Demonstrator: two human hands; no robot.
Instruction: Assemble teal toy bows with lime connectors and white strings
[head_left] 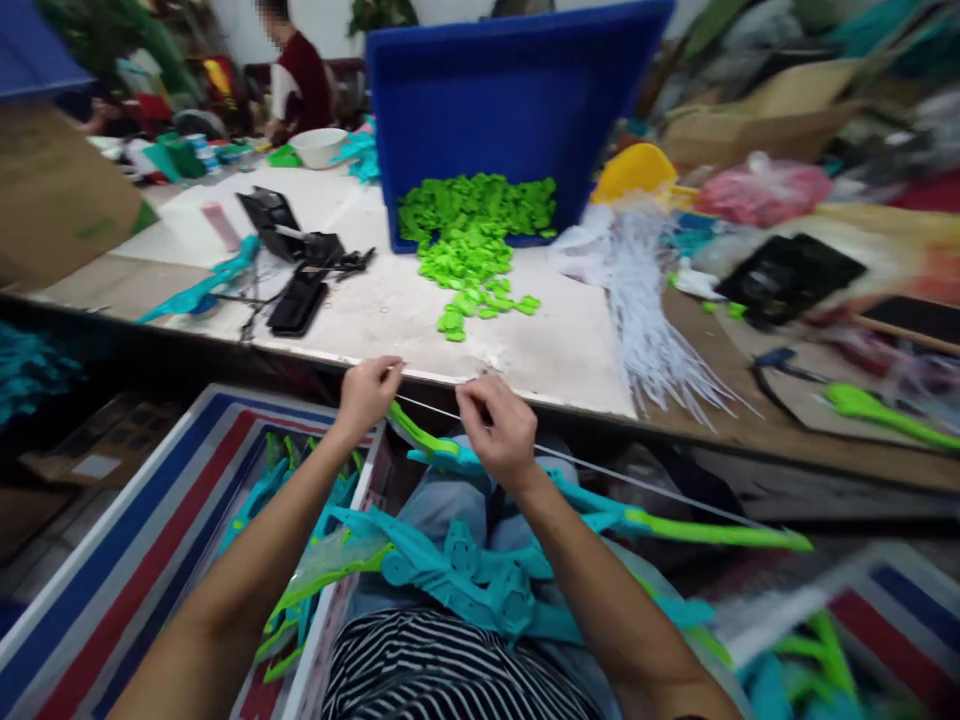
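Note:
A toy bow with a teal middle and lime-green limbs lies across my lap, the right limb reaching out past my right forearm. A thin white string runs from its right tip toward my hands. My left hand pinches the string beside the bow's left green tip. My right hand is closed around the string a little to the right, above the teal part. Its grip partly hides the string. More teal and green toy pieces lie on my lap, under my right forearm.
A tipped blue bin spills green pieces onto the table. White strings hang over the table edge. At left stand a phone and a black stand. A striped-lined crate holds bows. Another person sits behind.

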